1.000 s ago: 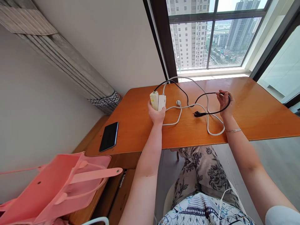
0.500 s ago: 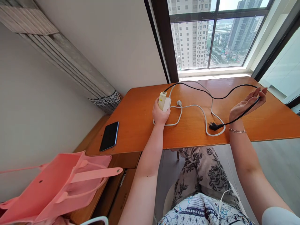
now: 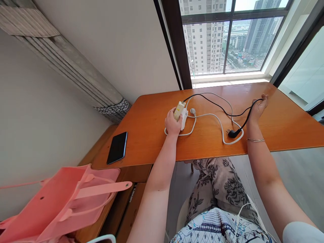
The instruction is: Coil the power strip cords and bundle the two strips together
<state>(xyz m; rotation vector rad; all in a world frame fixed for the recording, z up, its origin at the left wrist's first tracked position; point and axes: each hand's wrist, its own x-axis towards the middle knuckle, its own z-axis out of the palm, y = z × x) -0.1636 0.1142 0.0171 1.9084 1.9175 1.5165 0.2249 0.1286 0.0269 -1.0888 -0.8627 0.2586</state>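
Observation:
My left hand (image 3: 173, 123) is closed around a yellowed block (image 3: 179, 110) at the middle of the wooden table, with a white block (image 3: 184, 118) against its right side. A black cable (image 3: 217, 105) runs from the top of the yellowed block across to my right hand (image 3: 258, 107). The fingers of my right hand are bent round that cable near the table's right part. Its black plug (image 3: 233, 133), prongs to the left, lies below and left of that hand, over a loop of white cable (image 3: 220, 123). Beside the white block lies a white plug (image 3: 192, 111).
A dark phone (image 3: 117, 147) lies on the left of the wooden table (image 3: 146, 141). An open pink bag (image 3: 63, 199) is at the lower left. Beyond the table stand a window and a gathered grey curtain (image 3: 88, 77). My lap is below the table's front edge.
My right hand has moved left with the black cable, and its fingers have closed more. The cable's middle has sagged nearer. The two blocks have shifted slightly right and tilted.

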